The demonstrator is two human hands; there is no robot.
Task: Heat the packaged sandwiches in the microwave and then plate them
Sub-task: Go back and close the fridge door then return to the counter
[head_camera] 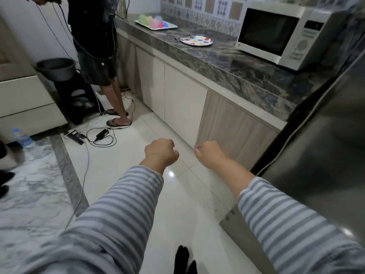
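Note:
A white microwave (280,34) with its door closed stands on the dark marble counter (227,62) at the upper right. Left of it lies a white plate with coloured dots (197,40), with small metal items at its far edge. No packaged sandwich is in sight. My left hand (161,152) and my right hand (210,153) hang out in front of me over the floor, both with fingers curled into loose fists and holding nothing. They are well below and in front of the counter.
A dark refrigerator (325,145) fills the right side. Another person (94,36) stands at the counter's far end beside a black bucket on a stool (56,69). Cables and a power strip (76,136) lie on the white floor. A tray of coloured cups (155,22) sits far back.

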